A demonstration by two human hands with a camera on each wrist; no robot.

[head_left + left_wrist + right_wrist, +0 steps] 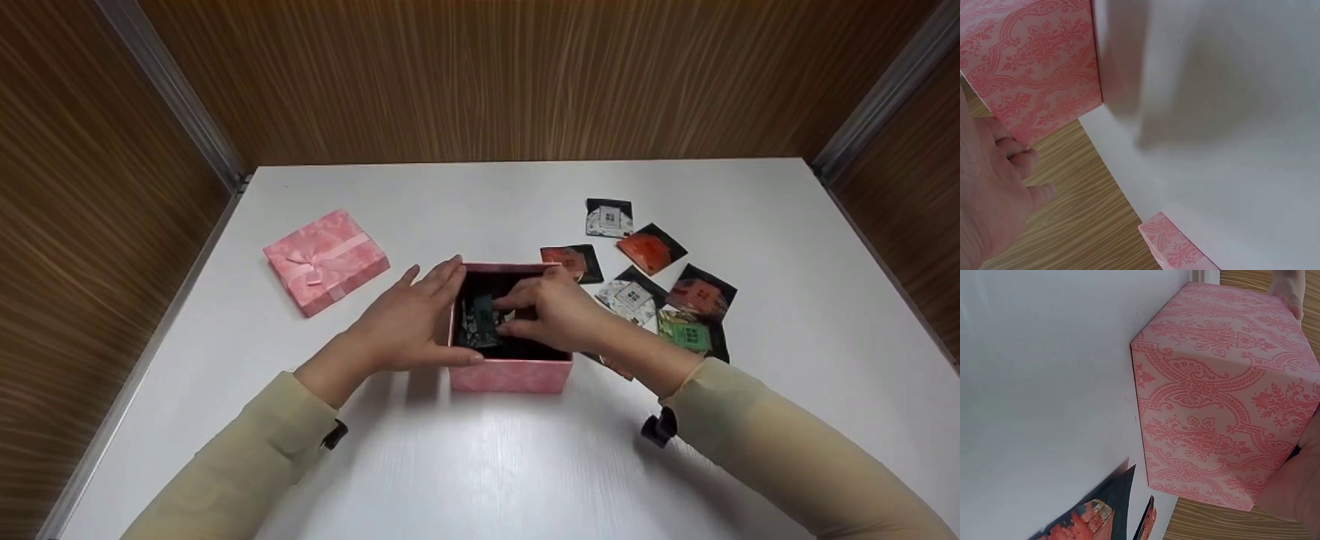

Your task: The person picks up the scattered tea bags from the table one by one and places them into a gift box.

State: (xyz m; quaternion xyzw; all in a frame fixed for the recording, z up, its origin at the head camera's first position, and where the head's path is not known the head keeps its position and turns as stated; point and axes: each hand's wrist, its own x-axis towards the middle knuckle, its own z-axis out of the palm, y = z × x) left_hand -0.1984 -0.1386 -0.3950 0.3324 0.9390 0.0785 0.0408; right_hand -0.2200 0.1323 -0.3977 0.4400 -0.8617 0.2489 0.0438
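Observation:
A pink patterned box (510, 376) with a black inside stands open at the middle of the table. My left hand (401, 322) rests along its left rim, fingers extended and thumb at the near corner. Inside the box is my right hand (562, 311), its thumb and fingers pinching at a dark tea-bag sachet (480, 321) with a pale floral print. How firm that hold is stays partly hidden. In the left wrist view, the left hand's fingers (1024, 163) touch the box's patterned side (1044, 62). The right wrist view shows the box's outer wall (1202, 422), its inside out of sight.
Left of the box lies a pink lid (326, 262) with a ribbon bow. Several sachets are spread to the right, among them an orange one (651, 249), a green one (686, 334) and a white-and-black one (609, 218). Wood-grain panels (480, 82) border the white table (465, 450).

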